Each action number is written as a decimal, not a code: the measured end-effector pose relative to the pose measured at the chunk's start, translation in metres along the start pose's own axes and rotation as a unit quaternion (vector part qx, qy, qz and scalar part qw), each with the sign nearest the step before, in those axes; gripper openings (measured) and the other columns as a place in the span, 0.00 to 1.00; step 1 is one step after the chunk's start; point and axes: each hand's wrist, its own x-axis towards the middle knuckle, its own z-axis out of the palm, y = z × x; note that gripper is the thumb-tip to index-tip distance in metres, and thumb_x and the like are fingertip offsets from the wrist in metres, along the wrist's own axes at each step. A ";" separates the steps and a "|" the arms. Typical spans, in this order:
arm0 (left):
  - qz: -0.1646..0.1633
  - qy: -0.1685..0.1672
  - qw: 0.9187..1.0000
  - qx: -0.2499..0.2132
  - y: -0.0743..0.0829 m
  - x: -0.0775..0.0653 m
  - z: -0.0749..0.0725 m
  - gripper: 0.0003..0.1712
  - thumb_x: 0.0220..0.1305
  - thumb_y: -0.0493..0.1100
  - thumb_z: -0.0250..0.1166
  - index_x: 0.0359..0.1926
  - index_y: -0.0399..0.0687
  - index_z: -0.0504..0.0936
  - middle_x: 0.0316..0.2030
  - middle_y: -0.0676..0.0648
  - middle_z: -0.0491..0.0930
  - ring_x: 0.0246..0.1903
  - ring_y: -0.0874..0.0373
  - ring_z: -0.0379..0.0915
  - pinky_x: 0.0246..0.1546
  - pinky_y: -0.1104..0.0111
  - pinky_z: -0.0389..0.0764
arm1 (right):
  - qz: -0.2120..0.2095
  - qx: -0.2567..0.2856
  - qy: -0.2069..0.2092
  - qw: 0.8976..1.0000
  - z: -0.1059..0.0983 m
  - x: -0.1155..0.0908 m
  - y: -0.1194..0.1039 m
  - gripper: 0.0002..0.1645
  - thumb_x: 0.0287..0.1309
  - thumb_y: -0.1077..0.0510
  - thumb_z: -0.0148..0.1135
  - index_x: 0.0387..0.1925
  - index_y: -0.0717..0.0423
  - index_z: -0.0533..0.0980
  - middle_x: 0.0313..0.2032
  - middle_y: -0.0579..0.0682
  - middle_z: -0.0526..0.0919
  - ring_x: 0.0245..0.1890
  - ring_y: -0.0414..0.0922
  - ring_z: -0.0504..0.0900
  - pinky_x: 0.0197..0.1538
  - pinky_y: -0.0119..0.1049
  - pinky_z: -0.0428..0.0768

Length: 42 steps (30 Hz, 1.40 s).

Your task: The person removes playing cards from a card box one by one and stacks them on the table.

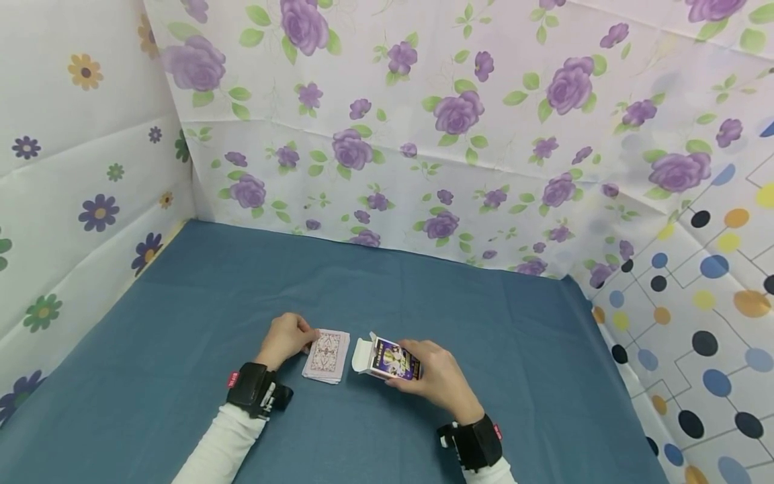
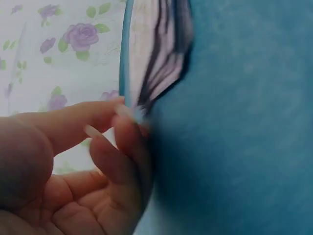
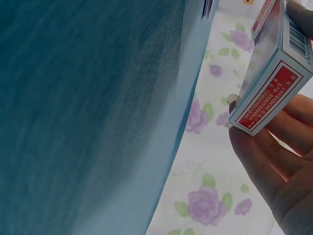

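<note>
A stack of playing cards [image 1: 327, 355] with red-patterned backs lies on the blue cloth, its edges slightly uneven. My left hand [image 1: 287, 339] pinches the stack's far left corner between thumb and forefinger. In the left wrist view, the fingertips [image 2: 122, 110] meet at the corner of the cards [image 2: 164, 63], which are blurred there. To the right of the stack, my right hand [image 1: 440, 376] grips a card box [image 1: 396, 359] printed in purple and yellow. The box is held above the cloth with its white flap open toward the cards. Its barcode and red label [image 3: 269, 95] face the right wrist camera.
A blue cloth [image 1: 375, 289] covers the table. Behind it hangs a white sheet with purple roses [image 1: 459, 114]. Flower-print cloth [image 1: 97, 212] walls the left side, and a dotted sheet [image 1: 716, 343] walls the right.
</note>
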 end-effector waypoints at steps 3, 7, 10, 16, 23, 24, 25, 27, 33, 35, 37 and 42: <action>0.043 0.024 0.999 0.016 0.011 -0.003 -0.002 0.09 0.66 0.39 0.62 0.35 0.35 0.80 0.25 0.42 0.80 0.21 0.56 0.73 0.24 0.67 0.71 | -0.002 0.001 -0.002 1.000 0.001 0.000 0.000 0.40 0.45 0.34 0.72 0.57 0.51 0.77 0.49 0.48 0.84 0.46 0.41 0.82 0.45 0.37 0.80; 0.120 -0.023 0.992 -0.044 0.033 -0.010 -0.003 0.07 0.66 0.40 0.62 0.40 0.39 0.81 0.31 0.41 0.82 0.27 0.50 0.79 0.28 0.64 0.77 | -0.007 0.004 0.000 1.000 0.000 0.001 -0.002 0.40 0.46 0.34 0.72 0.57 0.50 0.77 0.49 0.48 0.84 0.45 0.40 0.82 0.44 0.36 0.79; 0.159 -0.107 0.976 -0.101 0.046 -0.016 0.002 0.07 0.66 0.39 0.62 0.41 0.40 0.82 0.33 0.39 0.83 0.29 0.46 0.81 0.32 0.57 0.81 | -0.015 0.006 0.006 1.000 0.000 0.002 -0.004 0.39 0.46 0.35 0.72 0.57 0.50 0.77 0.49 0.48 0.84 0.44 0.40 0.82 0.43 0.35 0.79; 0.171 -0.167 0.968 -0.073 0.055 -0.026 0.021 0.07 0.64 0.38 0.63 0.29 0.40 0.81 0.17 0.47 0.80 0.19 0.48 0.78 0.18 0.67 0.74 | -0.034 0.015 0.013 0.999 -0.003 0.002 -0.009 0.39 0.45 0.37 0.73 0.57 0.51 0.77 0.50 0.48 0.84 0.47 0.42 0.82 0.45 0.36 0.80; 0.159 -0.172 0.970 -0.065 0.055 -0.030 0.031 0.12 0.63 0.36 0.62 0.21 0.43 0.77 0.10 0.53 0.70 0.10 0.63 0.63 0.14 0.73 0.60 | -0.044 0.022 0.022 0.999 -0.006 0.003 -0.013 0.40 0.45 0.36 0.72 0.57 0.51 0.77 0.50 0.48 0.83 0.49 0.42 0.82 0.47 0.37 0.81; 0.155 -0.177 0.970 -0.067 0.055 -0.030 0.031 0.13 0.63 0.36 0.62 0.20 0.43 0.77 0.10 0.54 0.70 0.10 0.65 0.61 0.14 0.73 0.60 | -0.045 0.023 0.023 0.998 -0.007 0.003 -0.013 0.40 0.45 0.36 0.73 0.57 0.52 0.77 0.50 0.48 0.83 0.49 0.42 0.82 0.47 0.37 0.81; 0.149 -0.183 0.969 -0.072 0.055 -0.029 0.030 0.13 0.63 0.36 0.62 0.20 0.43 0.77 0.10 0.54 0.70 0.10 0.65 0.61 0.14 0.73 0.60 | -0.045 0.022 0.023 0.998 -0.007 0.003 -0.014 0.40 0.45 0.36 0.73 0.57 0.52 0.77 0.50 0.48 0.83 0.49 0.43 0.82 0.47 0.37 0.81; 0.141 -0.196 0.967 -0.085 0.054 -0.027 0.029 0.14 0.63 0.37 0.62 0.19 0.42 0.77 0.11 0.54 0.71 0.11 0.64 0.62 0.15 0.73 0.62 | -0.044 0.022 0.023 0.999 -0.008 0.003 -0.014 0.40 0.45 0.36 0.73 0.57 0.52 0.77 0.50 0.48 0.83 0.50 0.43 0.82 0.48 0.38 0.81; 0.110 -0.226 0.960 -0.122 0.050 -0.023 0.022 0.15 0.63 0.42 0.65 0.21 0.41 0.78 0.14 0.50 0.75 0.14 0.59 0.70 0.17 0.72 0.67 | -0.037 0.022 0.016 0.999 -0.008 0.002 -0.013 0.41 0.44 0.37 0.74 0.58 0.53 0.77 0.51 0.48 0.83 0.49 0.43 0.82 0.47 0.37 0.81; 0.106 -0.235 0.958 -0.128 0.049 -0.022 0.020 0.14 0.64 0.42 0.64 0.23 0.40 0.78 0.14 0.49 0.77 0.15 0.58 0.72 0.18 0.71 0.68 | -0.036 0.023 0.015 0.999 -0.008 0.002 -0.013 0.41 0.44 0.37 0.74 0.57 0.53 0.77 0.50 0.48 0.83 0.49 0.43 0.82 0.46 0.37 0.81; 0.102 -0.247 0.953 -0.141 0.048 -0.021 0.017 0.11 0.65 0.42 0.63 0.28 0.39 0.79 0.16 0.48 0.79 0.16 0.57 0.75 0.19 0.70 0.71 | -0.035 0.023 0.015 0.999 -0.008 0.002 -0.013 0.41 0.44 0.37 0.74 0.57 0.53 0.77 0.50 0.48 0.83 0.49 0.43 0.82 0.46 0.37 0.81; 0.080 -0.293 0.931 -0.204 0.046 -0.018 0.007 0.11 0.69 0.38 0.57 0.44 0.31 0.71 0.23 0.41 0.84 0.22 0.54 0.83 0.25 0.65 0.79 | -0.029 0.023 0.015 0.999 -0.008 0.003 -0.011 0.41 0.46 0.34 0.71 0.57 0.51 0.77 0.50 0.48 0.83 0.48 0.42 0.82 0.45 0.37 0.80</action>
